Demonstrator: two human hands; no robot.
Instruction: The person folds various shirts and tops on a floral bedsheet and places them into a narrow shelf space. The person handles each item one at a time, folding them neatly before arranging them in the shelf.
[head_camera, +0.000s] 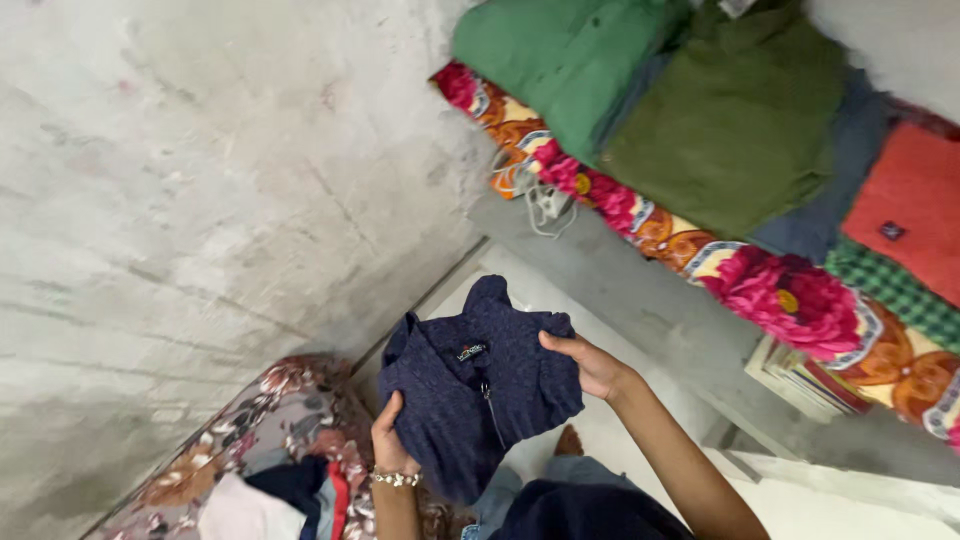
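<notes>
A dark navy knitted garment (470, 395) with a collar, a zip and a small neck label hangs between my hands in front of me. My left hand (388, 440), wearing a beaded bracelet, grips its lower left edge. My right hand (590, 365) grips its upper right side, fingers curled over the fabric. The garment droops in loose folds above the floor.
A raised ledge on the right bears a flowered sheet (770, 285) with folded clothes on it: green (560, 60), olive (740, 120), blue (830, 200), red (915, 205). A flowered cushion (270, 425) with more clothes (290, 495) lies at bottom left. A bare concrete wall (200, 170) fills the left.
</notes>
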